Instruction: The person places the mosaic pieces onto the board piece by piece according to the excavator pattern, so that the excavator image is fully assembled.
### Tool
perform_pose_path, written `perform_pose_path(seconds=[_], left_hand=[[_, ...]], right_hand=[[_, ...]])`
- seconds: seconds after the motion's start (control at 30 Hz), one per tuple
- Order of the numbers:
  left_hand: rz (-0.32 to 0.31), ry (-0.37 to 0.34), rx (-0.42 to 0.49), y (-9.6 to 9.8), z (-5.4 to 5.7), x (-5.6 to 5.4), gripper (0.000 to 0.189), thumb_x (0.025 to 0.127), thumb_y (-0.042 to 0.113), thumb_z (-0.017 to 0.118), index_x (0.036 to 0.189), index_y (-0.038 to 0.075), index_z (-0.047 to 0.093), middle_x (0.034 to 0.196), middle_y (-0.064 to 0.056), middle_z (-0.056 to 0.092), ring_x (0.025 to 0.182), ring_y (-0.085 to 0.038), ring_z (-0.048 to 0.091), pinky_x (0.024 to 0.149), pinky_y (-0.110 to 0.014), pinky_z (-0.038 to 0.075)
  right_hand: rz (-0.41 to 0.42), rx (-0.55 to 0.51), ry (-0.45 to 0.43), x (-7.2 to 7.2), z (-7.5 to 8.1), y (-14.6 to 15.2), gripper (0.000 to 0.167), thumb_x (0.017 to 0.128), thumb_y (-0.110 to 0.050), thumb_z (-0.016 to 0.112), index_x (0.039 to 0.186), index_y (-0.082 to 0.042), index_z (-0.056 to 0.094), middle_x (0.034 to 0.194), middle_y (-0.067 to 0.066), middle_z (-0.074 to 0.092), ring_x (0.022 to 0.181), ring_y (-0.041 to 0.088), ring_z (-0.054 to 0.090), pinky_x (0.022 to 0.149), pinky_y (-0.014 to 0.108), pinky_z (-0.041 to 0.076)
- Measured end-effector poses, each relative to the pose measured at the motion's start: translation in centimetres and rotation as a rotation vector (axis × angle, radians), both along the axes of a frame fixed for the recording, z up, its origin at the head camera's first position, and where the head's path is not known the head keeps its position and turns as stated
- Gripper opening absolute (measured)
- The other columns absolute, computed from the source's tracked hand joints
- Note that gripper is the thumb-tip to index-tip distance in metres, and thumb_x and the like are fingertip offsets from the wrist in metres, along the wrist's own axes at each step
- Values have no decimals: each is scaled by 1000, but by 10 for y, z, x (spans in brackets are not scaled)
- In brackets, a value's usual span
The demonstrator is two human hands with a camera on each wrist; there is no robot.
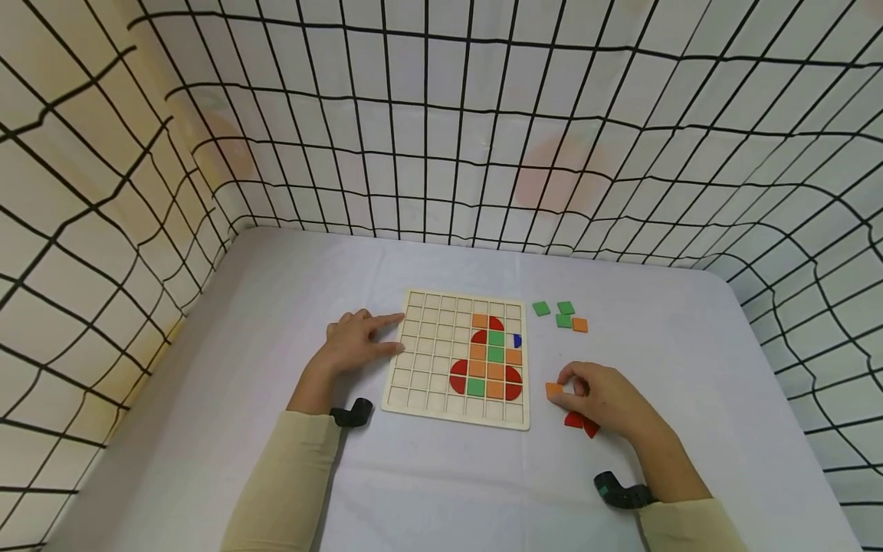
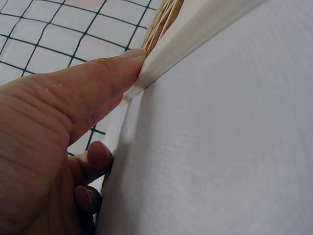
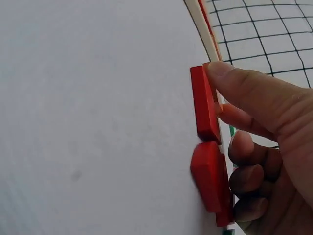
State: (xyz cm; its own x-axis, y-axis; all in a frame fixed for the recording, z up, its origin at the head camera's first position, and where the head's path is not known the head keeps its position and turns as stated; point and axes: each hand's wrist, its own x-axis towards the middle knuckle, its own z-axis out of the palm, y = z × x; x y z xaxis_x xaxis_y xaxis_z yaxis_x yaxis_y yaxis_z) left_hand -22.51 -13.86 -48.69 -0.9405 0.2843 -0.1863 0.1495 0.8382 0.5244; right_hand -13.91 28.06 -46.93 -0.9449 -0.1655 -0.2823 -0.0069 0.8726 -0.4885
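Note:
My left hand [image 1: 350, 343] lies at the left edge of a cream gridded wooden board [image 1: 421, 360], its extended thumb and index finger touching the rim. In the left wrist view the thumb [image 2: 105, 81] presses on the board's side wall. On the board's right half sit orange and green squares, red quarter-round tiles [image 1: 458, 377] and a blue tile [image 1: 517, 340]. To the right of the board, my right hand [image 1: 607, 399] pinches an orange square tile [image 1: 554, 389] between thumb and fingers. Loose red tiles [image 1: 573, 419] lie just below that hand; the right wrist view shows red tiles [image 3: 208, 176] close up.
Beyond the right hand lie several loose green tiles [image 1: 541, 308] and one orange tile [image 1: 579, 325]. A white cloth [image 1: 441, 491] covers the table. Black wire netting [image 1: 441, 138] surrounds the far side and both flanks. Each wrist carries a black camera [image 1: 353, 412].

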Motion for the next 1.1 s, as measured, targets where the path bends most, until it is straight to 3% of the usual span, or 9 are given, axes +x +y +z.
perform_pose_path(seconds=[0.23, 0.43, 0.7, 1.1], left_hand=[[-3, 1, 9, 0, 3, 0, 65, 89, 51, 72, 149, 34, 53, 98, -5, 55, 87, -23, 44, 84, -45, 29], [-9, 2, 10, -1, 2, 0, 65, 89, 51, 72, 149, 35, 53, 97, -5, 55, 87, -22, 43, 84, -44, 29], [-3, 5, 11, -1, 2, 0, 65, 88, 52, 73, 149, 36, 54, 98, -4, 56, 86, -22, 44, 83, -44, 30], [-6, -3, 3, -1, 2, -1, 66, 89, 52, 72, 149, 34, 54, 97, -5, 55, 87, -22, 44, 84, -44, 30]], right_hand=[[17, 16, -34, -1, 2, 1, 26, 87, -26, 81, 107, -15, 70, 80, -1, 56, 77, 15, 52, 60, 27, 44], [23, 22, -43, -5, 0, 0, 27, 89, -30, 79, 107, -14, 69, 80, -2, 58, 73, 14, 53, 59, 26, 45], [28, -17, 32, -11, 10, -16, 25, 91, -29, 76, 110, -15, 68, 79, -1, 57, 69, 15, 52, 54, 25, 43], [147, -58, 111, -25, 11, -57, 24, 89, -29, 80, 104, -14, 69, 73, -6, 54, 69, 11, 49, 59, 23, 39]])
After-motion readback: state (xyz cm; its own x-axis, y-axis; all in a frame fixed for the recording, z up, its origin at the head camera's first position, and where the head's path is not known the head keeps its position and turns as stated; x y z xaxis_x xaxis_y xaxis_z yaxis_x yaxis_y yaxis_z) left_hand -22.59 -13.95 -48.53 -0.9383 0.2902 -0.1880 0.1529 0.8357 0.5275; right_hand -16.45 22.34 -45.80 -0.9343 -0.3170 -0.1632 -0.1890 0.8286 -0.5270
